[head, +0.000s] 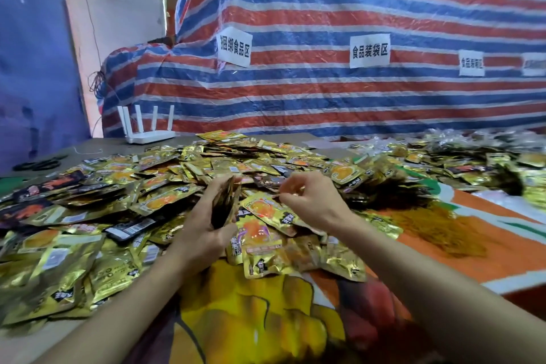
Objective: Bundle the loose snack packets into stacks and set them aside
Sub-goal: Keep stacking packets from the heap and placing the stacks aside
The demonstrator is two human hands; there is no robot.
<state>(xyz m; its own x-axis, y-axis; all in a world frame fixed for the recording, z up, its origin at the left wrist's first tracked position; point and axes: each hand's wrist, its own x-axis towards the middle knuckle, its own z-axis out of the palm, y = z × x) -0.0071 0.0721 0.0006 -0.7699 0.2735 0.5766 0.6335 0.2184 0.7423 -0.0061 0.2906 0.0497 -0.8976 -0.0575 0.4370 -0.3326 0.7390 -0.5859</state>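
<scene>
A big heap of loose gold snack packets [189,168] covers the table, with a few black ones mixed in at the left. My left hand [206,224] grips a small stack of packets [225,204] held on edge, upright, above the heap. Just to its right, my right hand [310,198] pinches the corner of a gold packet with an orange picture [266,210], which lies tilted on the pile. The two hands are close together, about a packet's width apart.
A white router [147,127] with several antennas stands at the back left, with black scissors [41,164] on the table's left edge. A striped tarp [325,83] with paper labels hangs behind. An orange printed sheet [443,245] covers the table at the right, with more packets [472,156] beyond.
</scene>
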